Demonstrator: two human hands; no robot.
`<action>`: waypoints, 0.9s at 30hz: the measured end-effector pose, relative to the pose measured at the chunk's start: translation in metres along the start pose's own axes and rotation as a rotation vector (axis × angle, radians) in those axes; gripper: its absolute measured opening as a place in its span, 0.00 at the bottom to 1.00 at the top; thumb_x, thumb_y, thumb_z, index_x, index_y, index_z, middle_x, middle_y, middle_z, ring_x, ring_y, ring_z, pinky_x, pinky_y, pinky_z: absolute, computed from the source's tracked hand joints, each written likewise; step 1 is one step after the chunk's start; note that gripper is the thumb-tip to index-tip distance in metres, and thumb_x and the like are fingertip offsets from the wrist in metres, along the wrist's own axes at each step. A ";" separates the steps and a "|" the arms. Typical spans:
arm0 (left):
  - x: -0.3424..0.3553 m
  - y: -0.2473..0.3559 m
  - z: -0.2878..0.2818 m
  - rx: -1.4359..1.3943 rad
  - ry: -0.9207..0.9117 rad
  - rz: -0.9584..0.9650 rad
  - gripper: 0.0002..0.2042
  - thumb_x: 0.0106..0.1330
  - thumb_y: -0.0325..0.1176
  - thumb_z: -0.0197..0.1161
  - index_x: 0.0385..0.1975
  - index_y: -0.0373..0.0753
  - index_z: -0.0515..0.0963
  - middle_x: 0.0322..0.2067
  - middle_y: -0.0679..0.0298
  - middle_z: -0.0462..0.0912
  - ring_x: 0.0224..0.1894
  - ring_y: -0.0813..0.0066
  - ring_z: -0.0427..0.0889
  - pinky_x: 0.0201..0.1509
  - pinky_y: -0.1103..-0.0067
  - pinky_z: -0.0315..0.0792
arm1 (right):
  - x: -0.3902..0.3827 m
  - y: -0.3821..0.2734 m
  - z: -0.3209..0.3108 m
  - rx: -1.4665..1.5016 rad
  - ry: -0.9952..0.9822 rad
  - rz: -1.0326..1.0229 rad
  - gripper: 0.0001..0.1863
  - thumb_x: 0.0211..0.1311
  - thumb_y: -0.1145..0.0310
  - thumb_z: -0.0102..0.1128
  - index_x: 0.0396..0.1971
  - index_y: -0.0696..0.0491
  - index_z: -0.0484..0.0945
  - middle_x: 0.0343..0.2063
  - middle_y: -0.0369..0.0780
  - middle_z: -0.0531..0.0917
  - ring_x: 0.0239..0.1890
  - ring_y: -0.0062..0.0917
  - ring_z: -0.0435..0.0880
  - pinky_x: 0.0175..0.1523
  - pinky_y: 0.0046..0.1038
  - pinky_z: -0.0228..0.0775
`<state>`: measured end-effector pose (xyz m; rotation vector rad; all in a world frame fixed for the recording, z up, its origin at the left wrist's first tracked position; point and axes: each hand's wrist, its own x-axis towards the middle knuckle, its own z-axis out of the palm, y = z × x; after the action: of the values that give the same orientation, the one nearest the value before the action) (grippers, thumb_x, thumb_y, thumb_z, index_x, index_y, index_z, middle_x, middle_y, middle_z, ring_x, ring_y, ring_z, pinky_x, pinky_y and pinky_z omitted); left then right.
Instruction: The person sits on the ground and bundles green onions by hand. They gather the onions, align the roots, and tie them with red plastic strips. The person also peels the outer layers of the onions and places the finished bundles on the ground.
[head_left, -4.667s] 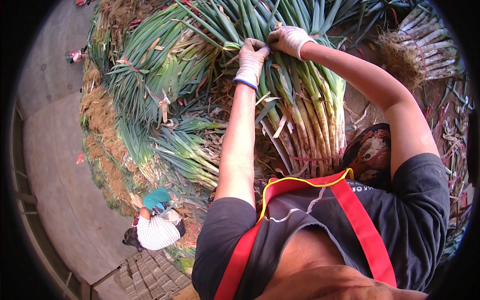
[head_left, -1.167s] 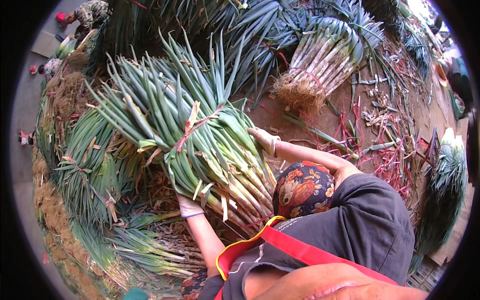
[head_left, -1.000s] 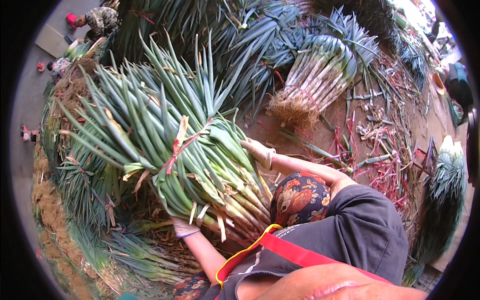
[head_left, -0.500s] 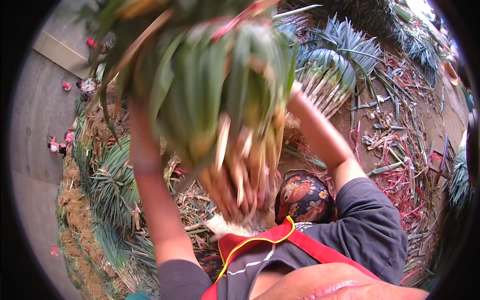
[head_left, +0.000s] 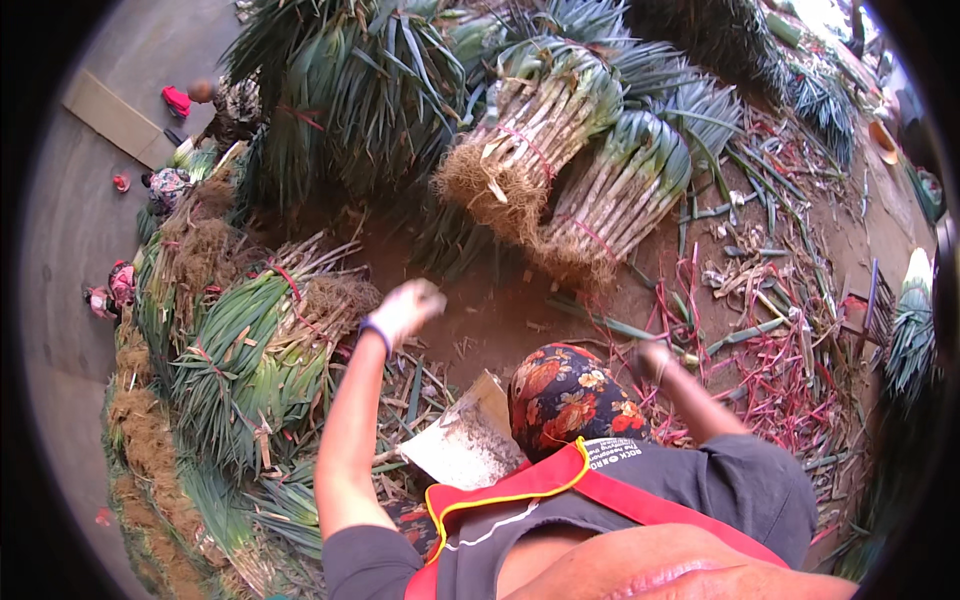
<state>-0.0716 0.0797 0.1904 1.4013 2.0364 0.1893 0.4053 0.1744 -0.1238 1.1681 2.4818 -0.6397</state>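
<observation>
Beyond the floral knee, a tied onion bundle is lying with roots nearest, while left hand and right hand, fingers too blurred to tell, are flanking that knee, ideally avoiding loose red strips.

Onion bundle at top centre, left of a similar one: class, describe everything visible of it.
The onion bundle has pale stalks with brownish streaks, tangled tan roots at its lower-left end and green leaves toward the upper right. A thin red, plastic-looking tie crosses the stalks. It lies slanted beside, apparently touching, the similar bundle at its right. The left hand and right hand are apart from it.
</observation>
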 end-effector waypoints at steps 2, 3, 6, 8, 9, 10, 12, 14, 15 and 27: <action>-0.043 -0.056 0.023 0.132 -0.118 -0.148 0.25 0.57 0.51 0.59 0.46 0.35 0.76 0.47 0.51 0.78 0.50 0.59 0.76 0.55 0.71 0.69 | -0.046 -0.021 0.064 -0.142 -0.424 -0.155 0.14 0.60 0.62 0.46 0.35 0.49 0.81 0.41 0.41 0.82 0.42 0.31 0.82 0.42 0.32 0.76; -0.064 -0.074 0.030 0.119 -0.134 -0.207 0.24 0.57 0.50 0.60 0.44 0.36 0.77 0.44 0.53 0.80 0.47 0.62 0.78 0.53 0.73 0.70 | -0.045 -0.025 0.070 -0.133 -0.372 -0.189 0.14 0.58 0.60 0.49 0.36 0.50 0.81 0.41 0.42 0.82 0.42 0.32 0.82 0.43 0.32 0.76; -0.117 -0.063 0.024 -0.231 0.037 -0.244 0.16 0.58 0.40 0.65 0.41 0.37 0.79 0.38 0.59 0.82 0.42 0.70 0.79 0.50 0.76 0.71 | -0.039 -0.018 0.081 -0.122 -0.217 -0.299 0.18 0.52 0.56 0.58 0.38 0.54 0.80 0.40 0.46 0.82 0.41 0.34 0.82 0.45 0.32 0.74; -0.146 -0.056 0.011 -0.221 0.278 -0.055 0.14 0.58 0.36 0.65 0.41 0.36 0.78 0.36 0.60 0.82 0.41 0.71 0.79 0.49 0.76 0.71 | -0.027 -0.021 0.061 0.336 -0.113 0.006 0.21 0.50 0.55 0.61 0.39 0.55 0.79 0.38 0.48 0.82 0.40 0.34 0.83 0.44 0.32 0.73; -0.165 -0.030 -0.003 -0.181 0.372 0.012 0.13 0.58 0.34 0.65 0.40 0.36 0.78 0.37 0.60 0.81 0.42 0.73 0.78 0.48 0.78 0.71 | -0.016 -0.037 0.013 0.784 -0.051 0.367 0.21 0.49 0.56 0.62 0.40 0.55 0.79 0.36 0.47 0.83 0.38 0.32 0.83 0.42 0.32 0.73; -0.186 -0.009 -0.015 -0.373 0.433 0.029 0.12 0.57 0.31 0.65 0.40 0.36 0.77 0.38 0.59 0.80 0.42 0.74 0.78 0.48 0.79 0.71 | -0.021 -0.060 -0.043 0.770 0.058 0.276 0.18 0.52 0.60 0.60 0.39 0.56 0.79 0.32 0.44 0.82 0.33 0.27 0.80 0.39 0.28 0.72; -0.219 0.011 -0.037 -0.340 0.657 0.267 0.12 0.57 0.28 0.66 0.40 0.35 0.76 0.37 0.61 0.79 0.42 0.72 0.78 0.48 0.78 0.71 | -0.019 -0.100 -0.131 0.795 0.302 0.035 0.15 0.55 0.64 0.58 0.39 0.58 0.79 0.28 0.39 0.82 0.28 0.20 0.77 0.36 0.23 0.70; -0.282 0.064 -0.058 -0.203 0.885 0.473 0.13 0.57 0.27 0.66 0.41 0.35 0.75 0.38 0.61 0.78 0.42 0.70 0.77 0.49 0.77 0.70 | -0.026 -0.150 -0.200 0.890 0.434 -0.190 0.16 0.57 0.62 0.59 0.40 0.58 0.78 0.29 0.40 0.82 0.31 0.20 0.77 0.38 0.24 0.70; -0.319 0.085 -0.061 -0.085 0.999 0.483 0.14 0.57 0.28 0.66 0.42 0.35 0.75 0.39 0.61 0.77 0.43 0.69 0.76 0.50 0.77 0.70 | -0.047 -0.188 -0.236 0.956 0.439 -0.259 0.17 0.57 0.62 0.58 0.41 0.58 0.77 0.30 0.41 0.82 0.34 0.21 0.78 0.42 0.25 0.71; -0.571 0.163 0.012 0.419 1.595 0.921 0.26 0.55 0.47 0.68 0.44 0.31 0.72 0.42 0.58 0.74 0.46 0.68 0.73 0.54 0.74 0.66 | -0.355 -0.437 -0.370 1.048 1.228 -1.915 0.17 0.57 0.68 0.54 0.46 0.59 0.73 0.44 0.44 0.76 0.43 0.35 0.76 0.47 0.33 0.70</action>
<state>0.1877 -0.3556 0.5001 2.9213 2.2263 1.8437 0.2435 -0.1061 0.4677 -2.1134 3.5123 -2.1650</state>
